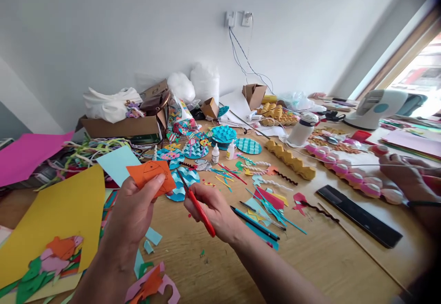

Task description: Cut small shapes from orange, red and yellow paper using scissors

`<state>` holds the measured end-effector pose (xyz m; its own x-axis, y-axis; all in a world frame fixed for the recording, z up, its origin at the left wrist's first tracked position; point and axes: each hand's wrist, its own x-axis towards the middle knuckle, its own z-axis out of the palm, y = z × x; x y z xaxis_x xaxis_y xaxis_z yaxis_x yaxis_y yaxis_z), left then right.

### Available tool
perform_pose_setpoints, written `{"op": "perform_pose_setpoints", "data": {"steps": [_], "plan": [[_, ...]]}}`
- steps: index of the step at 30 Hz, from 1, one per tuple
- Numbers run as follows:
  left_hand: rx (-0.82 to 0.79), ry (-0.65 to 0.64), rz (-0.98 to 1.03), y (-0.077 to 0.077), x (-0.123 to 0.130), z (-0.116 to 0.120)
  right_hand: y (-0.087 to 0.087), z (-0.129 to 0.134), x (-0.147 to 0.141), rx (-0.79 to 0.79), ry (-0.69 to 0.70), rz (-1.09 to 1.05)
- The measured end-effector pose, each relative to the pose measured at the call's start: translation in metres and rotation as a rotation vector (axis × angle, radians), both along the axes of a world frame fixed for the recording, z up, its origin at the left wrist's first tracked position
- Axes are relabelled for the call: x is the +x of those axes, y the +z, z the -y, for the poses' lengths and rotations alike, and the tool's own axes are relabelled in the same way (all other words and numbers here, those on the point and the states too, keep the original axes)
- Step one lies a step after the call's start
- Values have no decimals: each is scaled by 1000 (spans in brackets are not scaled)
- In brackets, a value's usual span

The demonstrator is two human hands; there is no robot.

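Observation:
My left hand (132,207) pinches an orange piece of paper (146,171) with a fish outline drawn on it, thumb on the front. In my right hand (215,210) is a pair of scissors with red handles (200,212). Their dark blades point up and left, close to the paper's right edge; whether they touch it I cannot tell. Behind the blades lies a blue wavy round piece (188,182) on the table. Cut paper fish shapes in orange, pink and green (57,260) lie at the lower left.
Two small glue bottles (215,154) stand mid-table near blue wavy discs (223,134). Pens (255,223) and paper strips lie right of my hand. Farther right are a black flat case (358,214) and another person's hand (396,175) by a pink-and-white egg-carton strip (358,175).

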<state>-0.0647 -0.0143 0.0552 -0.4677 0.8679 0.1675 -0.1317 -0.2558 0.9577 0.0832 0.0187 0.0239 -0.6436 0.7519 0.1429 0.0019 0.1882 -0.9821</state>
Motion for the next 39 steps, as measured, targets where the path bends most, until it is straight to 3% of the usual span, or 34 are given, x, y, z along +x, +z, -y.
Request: {"op": "perform_pose_setpoints", "data": {"steps": [21, 34, 39], "plan": [[-62, -15, 61, 5, 6, 0, -1, 4, -2, -71, 14, 21], [-88, -27, 87, 6, 3, 0, 0, 4, 1, 35, -39, 91], [-81, -53, 67, 7, 3, 3, -1, 4, 1, -4, 0, 67]]}}
